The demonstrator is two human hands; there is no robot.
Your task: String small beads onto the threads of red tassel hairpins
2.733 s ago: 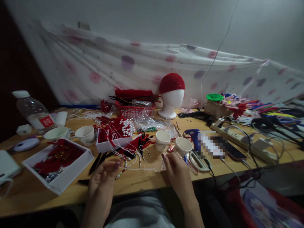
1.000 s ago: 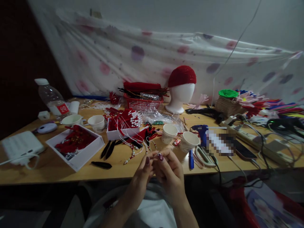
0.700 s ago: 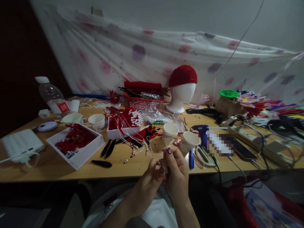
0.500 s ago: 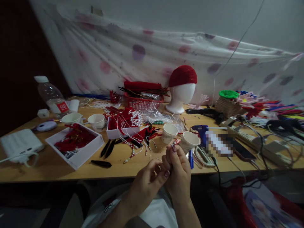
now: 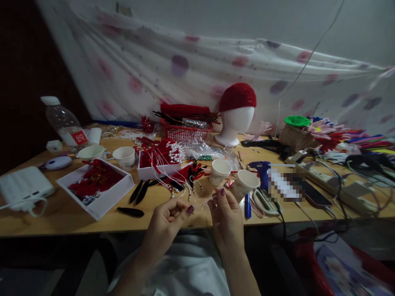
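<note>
Over the front edge of the table, my left hand (image 5: 168,222) is closed in a pinch, thumb against fingertips. My right hand (image 5: 227,218) pinches too, a little higher and to the right. A thin pale thread (image 5: 202,202) stretches between the two sets of fingertips; its ends are hidden in the fingers. Just beyond my right hand stand two paper cups, the nearer one (image 5: 247,181) and the other (image 5: 220,172). Past my left hand, white cords with bead ends (image 5: 173,189) hang from a small white box (image 5: 163,169) of red pieces and white beads.
An open white box (image 5: 101,207) with red pieces lies at left, near black leaf-shaped pieces (image 5: 131,211). To the right are a blue marker (image 5: 247,205), a glue gun (image 5: 262,172), a phone (image 5: 311,192) and a power strip (image 5: 327,181). A red-capped foam head (image 5: 233,123) stands behind.
My hands were together and have moved apart, the left one going left and down. The pale thread now shows between them.
</note>
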